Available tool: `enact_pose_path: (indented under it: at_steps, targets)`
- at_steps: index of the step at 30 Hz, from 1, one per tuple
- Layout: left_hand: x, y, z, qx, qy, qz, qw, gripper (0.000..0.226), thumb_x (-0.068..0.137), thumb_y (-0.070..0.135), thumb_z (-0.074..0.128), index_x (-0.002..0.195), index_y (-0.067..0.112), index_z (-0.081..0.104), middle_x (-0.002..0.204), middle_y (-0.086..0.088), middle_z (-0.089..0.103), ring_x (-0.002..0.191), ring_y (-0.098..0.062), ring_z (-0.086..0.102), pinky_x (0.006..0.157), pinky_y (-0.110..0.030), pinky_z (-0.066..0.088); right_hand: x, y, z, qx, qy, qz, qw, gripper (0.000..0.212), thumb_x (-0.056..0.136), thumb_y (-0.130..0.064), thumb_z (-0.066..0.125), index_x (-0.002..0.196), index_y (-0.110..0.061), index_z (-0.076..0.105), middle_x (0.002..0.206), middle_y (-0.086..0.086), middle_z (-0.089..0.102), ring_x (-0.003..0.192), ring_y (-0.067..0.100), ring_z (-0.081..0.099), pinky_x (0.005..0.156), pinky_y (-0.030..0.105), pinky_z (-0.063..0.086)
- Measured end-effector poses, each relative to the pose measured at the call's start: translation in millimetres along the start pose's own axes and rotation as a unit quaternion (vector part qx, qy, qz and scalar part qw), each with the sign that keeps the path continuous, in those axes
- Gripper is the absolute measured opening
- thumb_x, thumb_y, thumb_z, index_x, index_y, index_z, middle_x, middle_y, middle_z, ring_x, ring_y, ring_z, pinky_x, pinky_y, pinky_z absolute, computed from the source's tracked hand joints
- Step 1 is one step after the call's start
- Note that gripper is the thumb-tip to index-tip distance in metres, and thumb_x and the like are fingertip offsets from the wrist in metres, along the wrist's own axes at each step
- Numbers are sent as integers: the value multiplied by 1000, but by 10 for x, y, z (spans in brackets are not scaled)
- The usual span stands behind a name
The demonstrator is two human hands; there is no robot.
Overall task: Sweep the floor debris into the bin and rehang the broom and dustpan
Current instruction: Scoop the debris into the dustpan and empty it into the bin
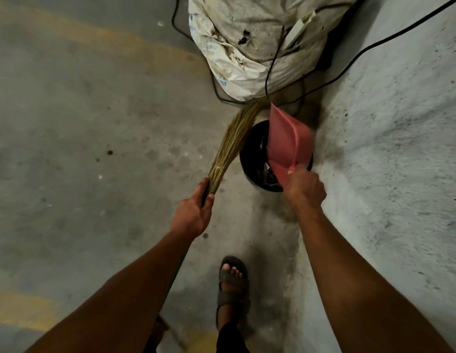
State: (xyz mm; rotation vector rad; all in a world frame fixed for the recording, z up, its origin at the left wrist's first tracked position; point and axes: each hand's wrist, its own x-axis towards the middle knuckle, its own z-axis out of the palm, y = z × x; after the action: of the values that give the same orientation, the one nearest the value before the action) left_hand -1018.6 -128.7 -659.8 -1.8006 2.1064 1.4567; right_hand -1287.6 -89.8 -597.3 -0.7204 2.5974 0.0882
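Observation:
A round black bin point(255, 149) stands on the concrete floor against the wall, with scraps visible inside it. My right hand point(304, 187) grips the handle of a pink dustpan point(285, 141), which is tipped up on edge over the bin's right half. My left hand point(196, 207) holds a straw broom point(232, 143) near the bound end. Its bristles fan up and away along the bin's left side, their tips reaching the white sack.
A large dirty white sack point(255, 39) stands just beyond the bin, with black cables point(272, 59) draped over it and running along the rough grey wall point(387, 136) on the right. My sandalled foot point(233, 278) is below the bin. Open stained floor point(81, 123) spreads left.

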Motion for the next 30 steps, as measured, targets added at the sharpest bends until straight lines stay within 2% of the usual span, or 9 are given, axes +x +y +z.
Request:
enact_pose_path:
  at_steps: [8, 11, 13, 15, 17, 21, 24, 26, 30]
  targets:
    - [-175, -217, -191, -38, 38, -28, 998, 59, 109, 52, 35, 163, 40, 15, 88, -2, 69, 69, -18, 67, 66, -39, 62, -675, -259, 34, 138, 108, 38, 984, 37, 106, -37, 46, 129, -9, 55, 118, 24, 67, 103, 46, 65, 78, 46, 47]
    - [-88, -424, -389, -58, 40, -53, 996, 62, 110, 45, 37, 165, 27, 16, 103, -10, 71, 81, -23, 68, 78, -49, 62, -827, -651, 161, 210, 49, 28, 976, 42, 109, -39, 44, 137, -8, 55, 125, 29, 67, 114, 48, 62, 87, 45, 44]
    - [-24, -575, -535, -72, 19, -61, 995, 63, 109, 39, 40, 165, 25, 14, 112, -15, 70, 84, -26, 69, 80, -50, 62, -863, -930, 368, 261, -3, 12, 965, 42, 109, -44, 44, 127, -9, 60, 122, 26, 69, 110, 46, 65, 86, 44, 47]
    - [49, -770, -713, -86, 2, -84, 993, 67, 108, 36, 45, 165, 29, 11, 123, -17, 68, 87, -29, 70, 83, -51, 63, -954, -1241, 618, 357, -64, 2, 932, 36, 108, -48, 47, 111, -14, 61, 107, 20, 72, 85, 40, 72, 64, 39, 58]
    - [111, -963, -878, -87, -9, -115, 990, 70, 107, 35, 51, 165, 33, 11, 132, -15, 64, 83, -27, 74, 79, -47, 65, -1067, -1505, 835, 441, -133, 12, 888, 26, 109, -44, 48, 104, -20, 56, 95, 10, 67, 70, 30, 73, 40, 24, 45]
    - [84, -1605, -1277, -108, -5, -187, 976, 68, 107, 33, 54, 164, 36, 17, 122, -11, 62, 65, -23, 75, 55, -34, 64, -1484, -2102, 1220, 473, -256, 13, 843, 15, 110, -33, 50, 111, -19, 46, 99, 3, 62, 68, 23, 77, 38, 18, 30]
    - [3, -2240, -1625, -78, 43, -232, 969, 64, 102, 40, 50, 161, 34, 25, 110, -13, 68, 65, -28, 75, 61, -43, 66, -1802, -2494, 1569, 479, -295, 2, 827, 12, 110, -25, 52, 106, -21, 42, 95, 3, 56, 51, 14, 66, 49, 25, 38]
    - [-55, -2736, -1909, -53, 74, -261, 961, 70, 93, 44, 47, 159, 35, 26, 109, -16, 70, 72, -33, 74, 70, -47, 66, -2046, -2794, 1777, 466, -304, -4, 831, 13, 110, -24, 53, 104, -20, 42, 90, 2, 53, 44, 10, 56, 45, 26, 42]
    - [-206, -3496, -2565, -44, 139, -308, 940, 74, 88, 44, 42, 159, 34, 26, 103, -17, 69, 76, -36, 72, 74, -48, 65, -2497, -3371, 2074, 431, -314, -24, 845, 13, 110, -26, 53, 107, -19, 43, 84, -1, 53, 39, 5, 45, 35, 13, 25]
